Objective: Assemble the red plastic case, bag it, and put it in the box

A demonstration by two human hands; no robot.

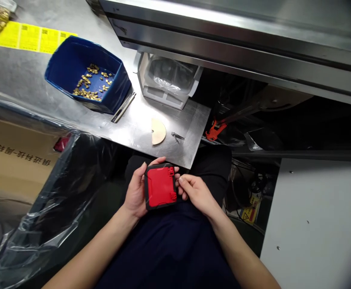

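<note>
Over my lap, my left hand is wrapped round a red plastic part with a black rim, holding it by its left side with fingers behind it. The part is roughly square, with small raised features at its right corners. My right hand is closed in a pinch at the part's right edge; whatever lies between thumb and fingers is too small to make out. Beyond my hands, a pale half-round disc and a small nail clipper lie on the metal table.
A blue bin with small brass pieces stands at the back left beside yellow labels. A light-coloured bin holds clear plastic. Metal machine rails overhang the far side. A plastic-lined cardboard box is at left, a white panel at right.
</note>
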